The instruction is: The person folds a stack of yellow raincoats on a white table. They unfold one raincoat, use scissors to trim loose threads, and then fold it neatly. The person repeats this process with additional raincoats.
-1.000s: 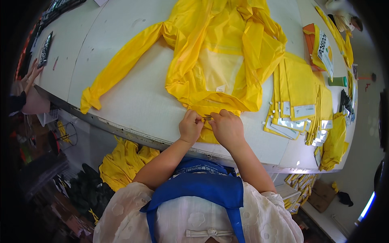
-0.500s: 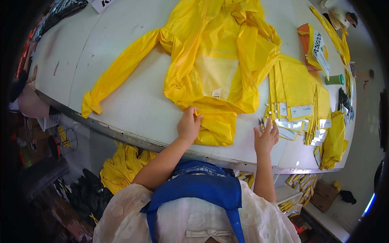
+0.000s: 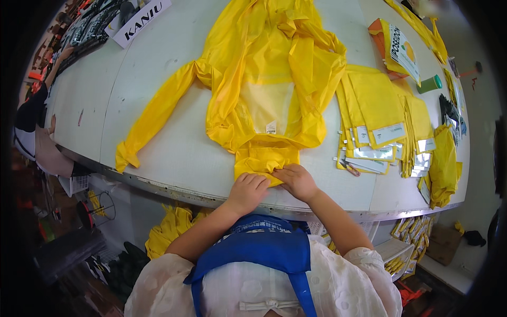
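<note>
Fingers (image 3: 264, 182) press yellow raincoat (image 3: 266, 79) on white table (image 3: 174, 158).

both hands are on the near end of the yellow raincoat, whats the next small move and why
Probably press and smooth that folded end flat. The left hand and right hand both rest on the bunched near end of the yellow raincoat, at the edge of the white table. The rest of the coat is spread out, with one sleeve stretched to the left.

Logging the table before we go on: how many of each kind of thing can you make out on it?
Open yellow raincoat, under both hands: 1
Stack of folded yellow pieces: 1
Printed packet: 1
Green cylinder: 1
White sign: 1
Total: 5
Left hand and right hand press its near edge.
</note>
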### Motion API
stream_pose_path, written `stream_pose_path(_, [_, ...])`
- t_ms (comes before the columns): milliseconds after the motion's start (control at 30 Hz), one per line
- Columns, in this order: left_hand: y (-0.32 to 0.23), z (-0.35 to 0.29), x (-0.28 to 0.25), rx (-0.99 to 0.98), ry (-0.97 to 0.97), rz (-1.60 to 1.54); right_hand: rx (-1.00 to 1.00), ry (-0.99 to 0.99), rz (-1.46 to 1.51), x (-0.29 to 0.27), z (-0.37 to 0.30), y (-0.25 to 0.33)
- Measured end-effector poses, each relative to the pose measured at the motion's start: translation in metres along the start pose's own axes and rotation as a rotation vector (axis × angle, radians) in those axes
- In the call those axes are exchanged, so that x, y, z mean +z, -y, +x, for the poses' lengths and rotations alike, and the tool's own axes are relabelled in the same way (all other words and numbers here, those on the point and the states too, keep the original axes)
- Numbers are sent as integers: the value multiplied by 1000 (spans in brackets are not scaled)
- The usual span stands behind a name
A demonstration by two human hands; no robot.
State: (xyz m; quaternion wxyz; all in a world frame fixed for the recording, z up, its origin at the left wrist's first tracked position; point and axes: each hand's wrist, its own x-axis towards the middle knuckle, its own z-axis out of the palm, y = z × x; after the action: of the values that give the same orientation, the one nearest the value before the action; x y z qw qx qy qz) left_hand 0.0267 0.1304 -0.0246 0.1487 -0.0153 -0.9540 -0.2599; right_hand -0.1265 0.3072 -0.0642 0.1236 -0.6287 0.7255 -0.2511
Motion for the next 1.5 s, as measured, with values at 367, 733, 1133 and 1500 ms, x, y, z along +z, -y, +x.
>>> stream_pose_path(367, [44,33,27,-507,453,-199,-1,-147,-212,-9,13,10])
stream_pose_path(733, [64,62,27,-378,441,-114,347,-228,-84,1,42,-13])
stream_pose_path(1133, [59,63,-2,-291,268,16,367,28,-90,-23,44,-22])
stream_pose_path(1500, [58,85,-1,-361,443,118,367,-28,-356,-41,44,-13])
